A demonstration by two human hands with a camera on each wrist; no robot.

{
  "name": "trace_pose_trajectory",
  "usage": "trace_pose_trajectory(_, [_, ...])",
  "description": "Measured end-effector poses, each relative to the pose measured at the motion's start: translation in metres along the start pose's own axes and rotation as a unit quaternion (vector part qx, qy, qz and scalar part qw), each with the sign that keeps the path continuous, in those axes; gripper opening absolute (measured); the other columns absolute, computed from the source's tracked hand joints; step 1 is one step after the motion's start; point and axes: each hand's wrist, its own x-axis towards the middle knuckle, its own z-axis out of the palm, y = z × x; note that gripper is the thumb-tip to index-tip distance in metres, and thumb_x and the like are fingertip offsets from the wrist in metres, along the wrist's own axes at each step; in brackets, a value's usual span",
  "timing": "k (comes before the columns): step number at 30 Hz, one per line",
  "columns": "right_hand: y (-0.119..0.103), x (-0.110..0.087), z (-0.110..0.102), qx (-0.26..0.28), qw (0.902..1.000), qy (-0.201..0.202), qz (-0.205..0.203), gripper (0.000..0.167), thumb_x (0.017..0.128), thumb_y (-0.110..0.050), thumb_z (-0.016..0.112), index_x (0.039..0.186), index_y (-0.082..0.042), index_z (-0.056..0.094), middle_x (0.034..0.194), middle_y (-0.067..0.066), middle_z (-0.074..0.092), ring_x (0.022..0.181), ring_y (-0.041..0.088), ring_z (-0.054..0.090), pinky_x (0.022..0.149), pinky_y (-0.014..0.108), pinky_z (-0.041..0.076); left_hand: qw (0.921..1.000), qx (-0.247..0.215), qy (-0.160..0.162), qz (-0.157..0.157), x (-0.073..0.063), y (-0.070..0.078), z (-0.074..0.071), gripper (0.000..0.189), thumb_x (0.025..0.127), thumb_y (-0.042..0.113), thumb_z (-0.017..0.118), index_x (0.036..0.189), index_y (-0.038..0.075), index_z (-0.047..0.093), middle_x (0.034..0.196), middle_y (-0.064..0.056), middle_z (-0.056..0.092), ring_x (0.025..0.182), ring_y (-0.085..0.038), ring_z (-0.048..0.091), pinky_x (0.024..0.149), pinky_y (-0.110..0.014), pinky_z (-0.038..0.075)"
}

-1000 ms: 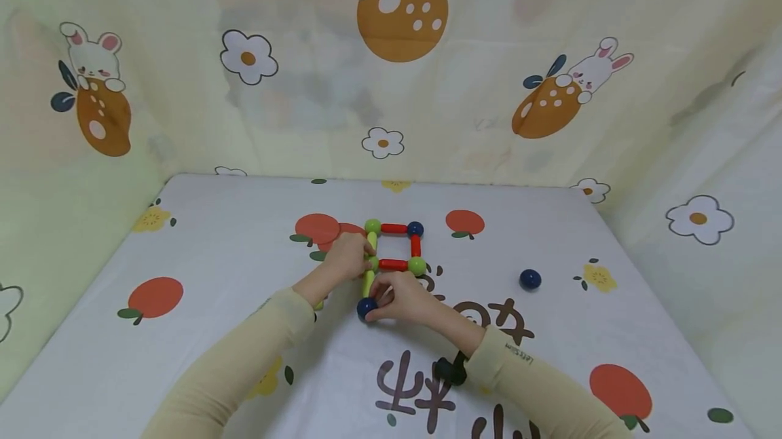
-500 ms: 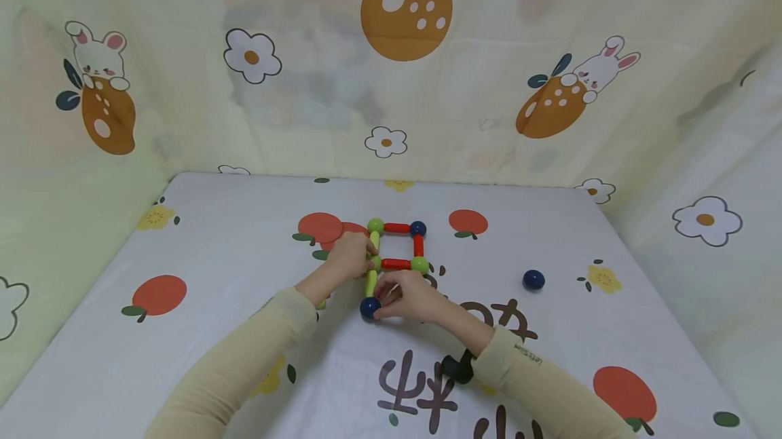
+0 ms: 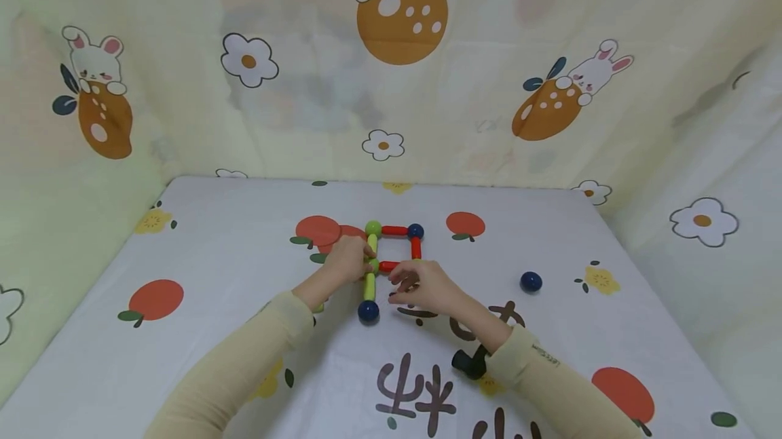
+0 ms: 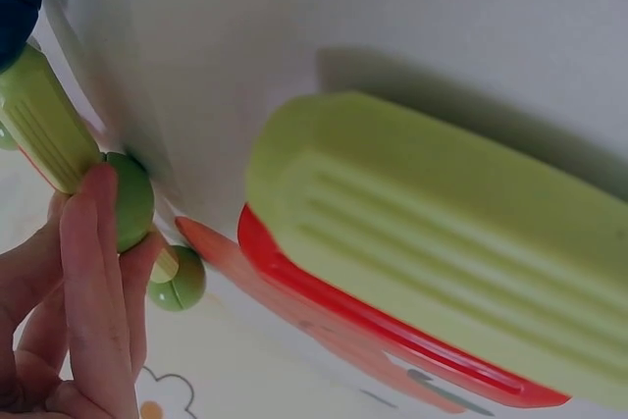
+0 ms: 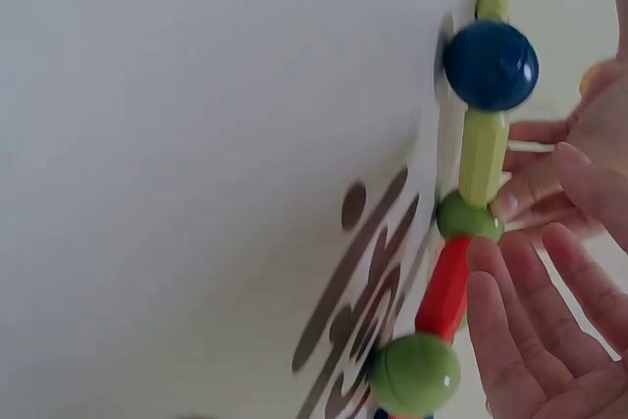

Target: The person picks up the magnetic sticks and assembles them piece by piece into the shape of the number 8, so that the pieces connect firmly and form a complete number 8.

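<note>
A frame of magnetic-looking rods and balls lies on the table. Red rods point(image 3: 394, 231) and a green rod point(image 3: 373, 243) form its square, with green and dark blue balls at the corners. From the near left corner another green rod point(image 3: 369, 286) runs toward the person, ending in a dark blue ball point(image 3: 368, 311). My left hand point(image 3: 347, 259) pinches the green ball point(image 4: 134, 201) at that corner. Just right of the rod my right hand point(image 3: 427, 286) hovers with loosely bent fingers, holding nothing. It partly hides the near right corner, whose green ball point(image 5: 417, 373) shows in the right wrist view.
A loose dark blue ball point(image 3: 531, 281) lies to the right. Under the left wrist lie a loose green rod point(image 4: 432, 233) and a red rod point(image 4: 392, 311). A black device point(image 3: 469, 363) sits at the right wrist. Printed cloth covers the table point(image 3: 226, 222) and hangs behind it.
My right hand has let go of the near dark blue ball and moved right, away from it. My left hand stays at the green corner ball.
</note>
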Motion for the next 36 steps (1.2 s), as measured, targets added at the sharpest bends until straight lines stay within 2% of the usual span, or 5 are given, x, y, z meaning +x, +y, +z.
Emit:
trace_pose_trajectory(6, [0.002, 0.000, -0.015, -0.023, 0.9994, 0.025, -0.004, 0.030, 0.077, -0.012, 0.074, 0.102, 0.000, 0.063, 0.098, 0.014, 0.065, 0.083, 0.021, 0.063, 0.067, 0.026, 0.052, 1.0000, -0.005, 0.002, 0.008, -0.001, -0.001, 0.001, 0.025, 0.079, 0.012, 0.072, 0.103, 0.006, 0.070, 0.099, -0.008, 0.064, 0.068, -0.015, 0.055, 0.050, -0.018, 0.044])
trace_pose_trajectory(15, [0.016, 0.005, -0.035, -0.062, 0.9956, 0.068, 0.015, 0.029, 0.075, -0.012, 0.075, 0.101, -0.002, 0.065, 0.095, 0.006, 0.064, 0.088, 0.023, 0.061, 0.070, 0.028, 0.052, 0.9998, -0.011, 0.008, 0.012, -0.001, -0.002, 0.001, 0.026, 0.078, 0.010, 0.072, 0.103, 0.004, 0.070, 0.099, -0.009, 0.064, 0.058, -0.011, 0.056, 0.049, -0.017, 0.044])
trace_pose_trajectory(20, [0.024, 0.009, -0.041, -0.071, 0.9945, 0.067, 0.037, 0.029, 0.074, -0.017, 0.077, 0.098, -0.005, 0.065, 0.094, 0.006, 0.064, 0.087, 0.024, 0.061, 0.069, 0.029, 0.051, 0.9998, -0.016, 0.008, 0.010, -0.001, -0.002, 0.002, 0.027, 0.078, 0.010, 0.072, 0.103, 0.004, 0.069, 0.096, -0.009, 0.063, 0.056, -0.011, 0.056, 0.049, -0.017, 0.044])
trace_pose_trajectory(27, [0.031, 0.015, -0.045, -0.076, 0.9944, 0.047, 0.056, 0.034, 0.075, -0.021, 0.076, 0.103, -0.004, 0.065, 0.101, 0.009, 0.064, 0.086, 0.022, 0.060, 0.066, 0.030, 0.050, 0.9997, -0.022, 0.009, 0.000, -0.001, -0.002, 0.001, 0.027, 0.077, 0.010, 0.073, 0.104, 0.005, 0.069, 0.095, -0.009, 0.062, 0.056, -0.011, 0.055, 0.049, -0.017, 0.044])
trace_pose_trajectory(36, [0.037, 0.020, -0.045, -0.086, 0.9934, 0.035, 0.068, 0.030, 0.075, -0.020, 0.076, 0.101, -0.006, 0.067, 0.091, 0.005, 0.065, 0.078, 0.017, 0.061, 0.063, 0.027, 0.050, 0.9999, -0.013, 0.010, -0.003, 0.000, -0.002, 0.002, 0.027, 0.077, 0.011, 0.073, 0.104, 0.006, 0.070, 0.096, -0.008, 0.063, 0.060, -0.012, 0.054, 0.050, -0.017, 0.044])
